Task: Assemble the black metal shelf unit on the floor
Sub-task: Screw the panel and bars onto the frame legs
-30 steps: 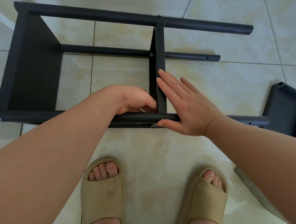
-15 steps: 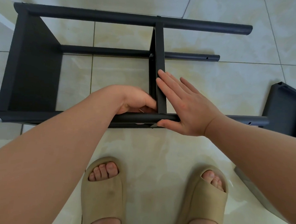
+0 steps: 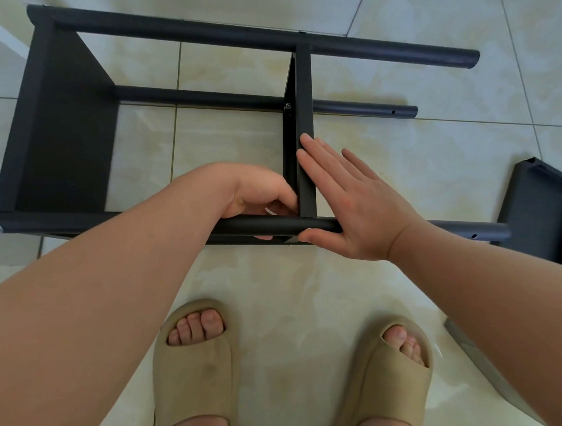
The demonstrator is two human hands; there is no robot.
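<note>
The black metal shelf unit [image 3: 217, 35] lies on its side on the tiled floor [image 3: 406, 154], just ahead of our 2 tan slippers [image 3: 196, 371]. An end shelf [image 3: 62, 129] closes it at the left, and a middle shelf [image 3: 302, 83] stands on edge between the poles. We work at the corner where that middle shelf meets the near pole [image 3: 246, 225]. Our left hand [image 3: 257, 195] has a narrow, curled grip round a small silvery piece [image 3: 270, 211]; we cannot tell whether it is a hex key or a screw. Our right hand [image 3: 361, 213] holds nothing. Its straight fingers [image 3: 311, 159] press flat on the middle shelf's face, and its thumb [image 3: 317, 238] lies against the near pole. We judge that this steadies the joint while the fastener goes in. A third, loose shelf [image 3: 540, 213] rests on the floor at the far right, beside the open pole ends, whose empty holes suggest it is not yet fitted. The frame looks stiff, and we expect it to be fairly light for its bulk. Painted tube is likely to be slick on glossy tile, so the unit may skate when pushed. We would take hold of the poles near a joint, not by the free right-hand ends, where leverage could rack the unbraced side. The shelves' folded edges may be sharp, so flat palm pressure seems safer than hooked fingers.
</note>
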